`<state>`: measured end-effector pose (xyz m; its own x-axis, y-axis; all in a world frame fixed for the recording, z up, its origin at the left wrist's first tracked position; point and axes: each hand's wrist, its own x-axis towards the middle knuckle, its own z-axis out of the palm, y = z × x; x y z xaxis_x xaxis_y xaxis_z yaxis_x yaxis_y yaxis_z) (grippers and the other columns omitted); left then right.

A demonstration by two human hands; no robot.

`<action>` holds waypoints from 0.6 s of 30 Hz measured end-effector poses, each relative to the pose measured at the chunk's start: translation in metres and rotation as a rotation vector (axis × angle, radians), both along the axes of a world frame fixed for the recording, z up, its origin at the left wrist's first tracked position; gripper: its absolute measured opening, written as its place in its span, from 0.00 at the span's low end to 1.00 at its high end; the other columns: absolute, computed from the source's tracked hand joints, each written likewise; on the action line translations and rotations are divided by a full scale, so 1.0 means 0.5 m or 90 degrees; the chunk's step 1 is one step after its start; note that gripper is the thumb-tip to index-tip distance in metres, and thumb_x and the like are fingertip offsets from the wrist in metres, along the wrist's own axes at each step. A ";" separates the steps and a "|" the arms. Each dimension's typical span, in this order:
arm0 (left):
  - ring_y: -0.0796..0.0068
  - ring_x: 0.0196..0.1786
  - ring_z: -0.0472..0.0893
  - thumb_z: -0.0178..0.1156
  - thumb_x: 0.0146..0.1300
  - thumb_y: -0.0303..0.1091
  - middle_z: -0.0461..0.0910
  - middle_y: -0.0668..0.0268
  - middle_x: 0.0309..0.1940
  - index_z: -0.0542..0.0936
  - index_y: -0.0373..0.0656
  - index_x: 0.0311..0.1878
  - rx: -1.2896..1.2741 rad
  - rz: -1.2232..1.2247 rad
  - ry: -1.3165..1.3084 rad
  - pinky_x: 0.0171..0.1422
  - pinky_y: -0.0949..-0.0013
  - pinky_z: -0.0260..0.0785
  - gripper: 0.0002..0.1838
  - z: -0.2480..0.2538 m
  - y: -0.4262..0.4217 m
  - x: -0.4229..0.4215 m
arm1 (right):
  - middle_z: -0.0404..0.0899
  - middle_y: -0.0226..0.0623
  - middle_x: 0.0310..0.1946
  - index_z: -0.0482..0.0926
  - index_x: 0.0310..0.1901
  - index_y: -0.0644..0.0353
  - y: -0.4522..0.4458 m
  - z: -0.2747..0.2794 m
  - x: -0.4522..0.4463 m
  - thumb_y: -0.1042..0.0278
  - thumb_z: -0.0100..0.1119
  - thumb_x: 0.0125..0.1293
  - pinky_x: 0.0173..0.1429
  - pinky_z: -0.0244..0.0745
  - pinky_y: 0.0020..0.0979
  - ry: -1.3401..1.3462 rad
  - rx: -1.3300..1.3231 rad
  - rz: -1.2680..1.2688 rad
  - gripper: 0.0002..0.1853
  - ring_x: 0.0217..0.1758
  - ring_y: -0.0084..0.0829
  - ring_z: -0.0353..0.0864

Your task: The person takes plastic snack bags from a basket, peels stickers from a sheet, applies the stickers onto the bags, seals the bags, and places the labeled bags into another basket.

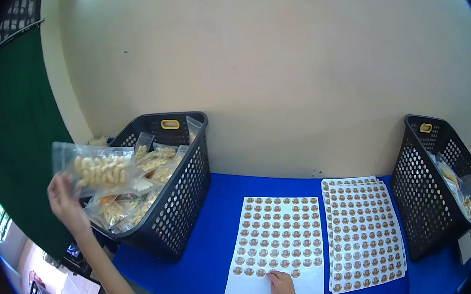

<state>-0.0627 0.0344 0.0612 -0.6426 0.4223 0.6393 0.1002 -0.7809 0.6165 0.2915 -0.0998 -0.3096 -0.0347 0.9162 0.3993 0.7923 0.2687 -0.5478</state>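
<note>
My left hand (pixel 66 200) is closed on the lower left edge of a clear plastic bag (pixel 102 171) of pale, curved, cashew-like pieces. The bag is held up over the left side of a dark perforated basket (pixel 186 194). Inside that basket lie several similar filled bags (pixel 152 163). My right hand (pixel 283 287) rests low on a white sheet of round brown stickers (pixel 277 228). Its fingers are drawn together at a sticker in the bottom row, which they partly cover. Below that row the sheet is bare white.
A stack of full sticker sheets (pixel 364 231) lies right of the first sheet on the blue tabletop (pixel 223 196). Farther right stands a second dark basket (pixel 427 196) with a few bags in it. A beige wall (pixel 274 81) rises behind; a green curtain (pixel 19 134) hangs at left.
</note>
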 end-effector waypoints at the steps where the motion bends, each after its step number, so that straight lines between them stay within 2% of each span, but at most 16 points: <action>1: 0.83 0.35 0.71 0.48 0.56 0.35 0.71 0.68 0.31 0.68 0.41 0.40 0.028 -0.011 -0.017 0.33 0.82 0.66 0.11 0.011 -0.029 0.025 | 0.69 0.39 0.37 0.70 0.37 0.62 0.001 0.003 -0.004 0.77 0.47 0.43 0.46 0.60 0.32 -0.034 -0.019 0.000 0.14 0.41 0.36 0.68; 3: 0.85 0.32 0.71 0.47 0.56 0.35 0.70 0.69 0.29 0.67 0.41 0.40 0.052 -0.024 -0.031 0.30 0.84 0.64 0.10 -0.001 -0.073 0.059 | 0.68 0.42 0.39 0.69 0.38 0.63 -0.004 0.002 -0.015 0.78 0.46 0.43 0.46 0.60 0.32 -0.063 -0.044 -0.003 0.16 0.42 0.37 0.67; 5: 0.88 0.22 0.67 0.47 0.56 0.34 0.67 0.71 0.20 0.66 0.41 0.35 0.071 -0.092 0.127 0.24 0.85 0.58 0.08 -0.042 -0.113 0.077 | 0.64 0.47 0.45 0.67 0.41 0.65 -0.013 -0.002 -0.028 0.79 0.43 0.43 0.47 0.60 0.33 -0.085 -0.014 -0.052 0.18 0.45 0.38 0.65; 6: 0.88 0.15 0.61 0.48 0.55 0.35 0.62 0.72 0.13 0.64 0.42 0.30 0.053 -0.040 0.061 0.18 0.85 0.53 0.08 -0.052 -0.129 0.124 | 0.64 0.47 0.45 0.67 0.41 0.65 -0.018 0.005 -0.034 0.79 0.43 0.43 0.47 0.60 0.33 -0.082 -0.018 -0.057 0.18 0.45 0.38 0.65; 7: 0.87 0.13 0.60 0.50 0.53 0.38 0.61 0.72 0.12 0.63 0.42 0.27 0.016 -0.061 0.113 0.14 0.84 0.51 0.11 -0.080 -0.144 0.138 | 0.61 0.48 0.47 0.66 0.42 0.66 -0.024 0.020 -0.038 0.79 0.43 0.43 0.47 0.60 0.33 -0.130 -0.028 -0.080 0.19 0.45 0.39 0.65; 9: 0.87 0.12 0.60 0.53 0.51 0.40 0.61 0.72 0.12 0.63 0.42 0.26 -0.033 -0.133 0.120 0.12 0.85 0.50 0.13 -0.129 -0.160 0.178 | 0.59 0.48 0.48 0.65 0.42 0.67 -0.028 0.031 -0.040 0.79 0.42 0.43 0.47 0.59 0.33 -0.178 -0.047 -0.108 0.19 0.46 0.40 0.64; 12: 0.87 0.12 0.61 0.54 0.50 0.39 0.63 0.72 0.11 0.63 0.41 0.26 -0.146 -0.259 0.040 0.13 0.85 0.53 0.13 -0.212 -0.155 0.205 | 0.62 0.47 0.47 0.66 0.42 0.66 -0.016 0.012 -0.035 0.78 0.44 0.43 0.47 0.60 0.34 -0.129 -0.039 -0.107 0.18 0.44 0.39 0.65; 14: 0.87 0.13 0.62 0.53 0.50 0.37 0.63 0.72 0.12 0.64 0.41 0.25 -0.233 -0.332 -0.014 0.15 0.85 0.54 0.11 -0.245 -0.154 0.232 | 0.68 0.44 0.42 0.69 0.39 0.64 -0.006 -0.004 -0.019 0.77 0.46 0.45 0.43 0.63 0.33 -0.076 -0.019 -0.077 0.15 0.39 0.38 0.68; 16: 0.86 0.15 0.64 0.52 0.49 0.35 0.65 0.71 0.14 0.64 0.41 0.24 -0.273 -0.416 -0.081 0.18 0.84 0.58 0.10 -0.272 -0.148 0.254 | 0.70 0.42 0.38 0.71 0.35 0.63 0.005 -0.009 -0.009 0.76 0.47 0.44 0.40 0.64 0.32 -0.056 -0.007 -0.071 0.13 0.35 0.37 0.70; 17: 0.84 0.21 0.66 0.50 0.51 0.35 0.64 0.72 0.18 0.64 0.44 0.23 -0.323 -0.494 -0.124 0.24 0.80 0.61 0.08 -0.287 -0.145 0.263 | 0.72 0.40 0.34 0.72 0.32 0.62 0.009 -0.007 -0.004 0.76 0.48 0.44 0.37 0.66 0.31 -0.036 0.005 -0.063 0.10 0.31 0.35 0.71; 18: 0.83 0.22 0.68 0.49 0.51 0.33 0.65 0.72 0.19 0.64 0.44 0.23 -0.375 -0.517 -0.150 0.25 0.80 0.62 0.06 -0.314 -0.138 0.270 | 0.72 0.40 0.34 0.72 0.32 0.62 0.012 -0.004 0.000 0.76 0.48 0.44 0.37 0.66 0.31 -0.037 0.005 -0.064 0.10 0.31 0.35 0.71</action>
